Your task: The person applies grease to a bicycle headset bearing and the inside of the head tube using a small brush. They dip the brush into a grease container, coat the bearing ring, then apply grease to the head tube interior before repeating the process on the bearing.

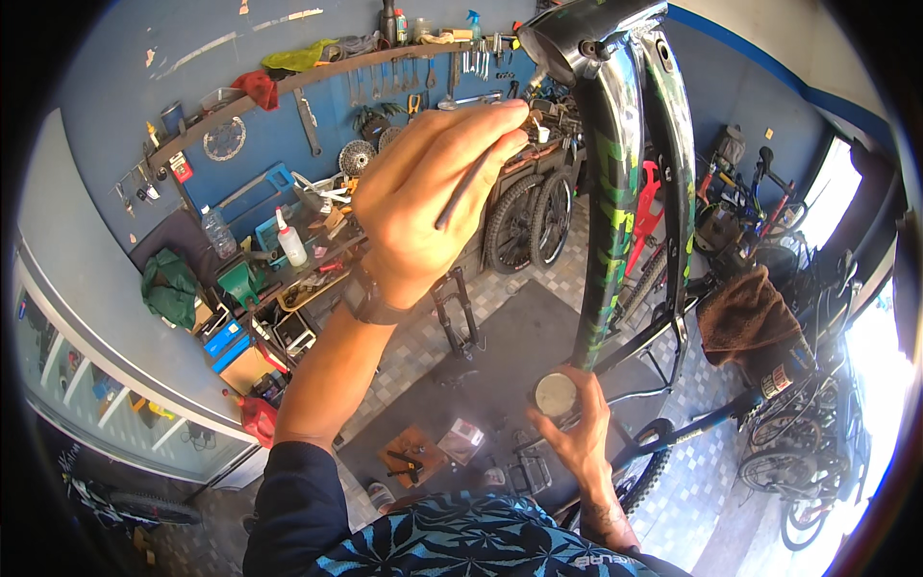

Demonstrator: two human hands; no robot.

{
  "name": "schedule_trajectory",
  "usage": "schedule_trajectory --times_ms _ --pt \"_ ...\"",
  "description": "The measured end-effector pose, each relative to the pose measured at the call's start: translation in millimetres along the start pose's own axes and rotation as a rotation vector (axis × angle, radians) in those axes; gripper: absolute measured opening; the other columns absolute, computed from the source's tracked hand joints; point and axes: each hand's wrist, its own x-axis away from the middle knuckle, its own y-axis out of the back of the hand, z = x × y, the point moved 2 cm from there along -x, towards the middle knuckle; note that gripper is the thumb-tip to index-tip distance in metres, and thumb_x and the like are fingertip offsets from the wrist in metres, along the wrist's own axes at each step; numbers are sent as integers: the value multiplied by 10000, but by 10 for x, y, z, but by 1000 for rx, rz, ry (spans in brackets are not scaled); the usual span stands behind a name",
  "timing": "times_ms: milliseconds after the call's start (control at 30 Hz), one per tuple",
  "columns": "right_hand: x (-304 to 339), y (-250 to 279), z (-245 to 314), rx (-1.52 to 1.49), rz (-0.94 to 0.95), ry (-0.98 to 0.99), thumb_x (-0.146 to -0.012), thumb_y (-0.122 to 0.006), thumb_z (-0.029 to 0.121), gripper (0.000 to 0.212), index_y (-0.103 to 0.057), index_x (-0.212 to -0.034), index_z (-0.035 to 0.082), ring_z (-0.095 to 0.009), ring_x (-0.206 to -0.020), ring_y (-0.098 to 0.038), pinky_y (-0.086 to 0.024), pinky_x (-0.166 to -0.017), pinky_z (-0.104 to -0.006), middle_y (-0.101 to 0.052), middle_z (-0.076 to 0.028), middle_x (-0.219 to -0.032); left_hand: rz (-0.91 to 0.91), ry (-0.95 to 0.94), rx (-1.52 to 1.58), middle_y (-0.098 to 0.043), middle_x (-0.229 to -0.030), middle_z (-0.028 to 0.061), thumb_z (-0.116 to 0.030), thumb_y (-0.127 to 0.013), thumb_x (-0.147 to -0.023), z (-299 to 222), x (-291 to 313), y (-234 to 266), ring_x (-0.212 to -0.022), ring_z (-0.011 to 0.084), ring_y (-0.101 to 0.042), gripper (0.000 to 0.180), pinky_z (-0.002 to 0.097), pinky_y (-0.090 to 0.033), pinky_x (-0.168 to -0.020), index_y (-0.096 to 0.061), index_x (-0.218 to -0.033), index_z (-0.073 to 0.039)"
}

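My left hand (423, 207) is raised in front of me, fingers pinched together around a thin dark stick (460, 195) whose lower end sticks out below them. Its upper end is mostly hidden by the fingers, which are close to the wide open tube end of a bicycle frame (613, 183). The frame is glossy black with green patches and stands nearly upright at the upper right. Lower down, my right hand (584, 428) grips a small round tub (556, 394) with a pale cream face, right beside the foot of the frame's thick tube.
A brown cloth (750, 317) hangs over the stand at right. Behind lie a cluttered workbench (322, 279), a tool wall, two wheels (519, 221) and a suspension fork (457, 313). Several bicycles (788, 442) crowd the right side. Tools lie on an orange-brown board (413, 454) on the floor mat.
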Motion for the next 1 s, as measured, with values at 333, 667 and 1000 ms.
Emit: schedule_trajectory --times_ms 333,667,1000 --pt "-9 20 1 2 -7 -22 -747 -977 198 704 -630 -1331 13 -324 -1108 -704 -590 -930 -418 -678 -162 -1223 -123 196 246 -790 -1062 198 13 -700 -1018 54 -91 -74 -843 225 -774 145 324 -627 -773 -740 -1120 109" --pt "-18 40 3 14 1 -6 -740 -981 208 703 -630 -1321 24 -322 -1113 -703 -583 -935 -422 -687 -153 -1224 -166 415 367 -793 -965 188 -121 -650 -1092 127 -202 -83 -775 190 -749 241 314 -615 -742 -726 -1130 105" --pt "-19 26 65 -5 -30 -46 -726 -931 220 654 -647 -1281 24 -319 -1083 -721 -564 -962 -435 -722 -153 -1168 -212 525 429 -796 -932 182 -204 -657 -1099 344 -281 -59 -750 191 -750 302 314 -607 -729 -726 -1102 90"
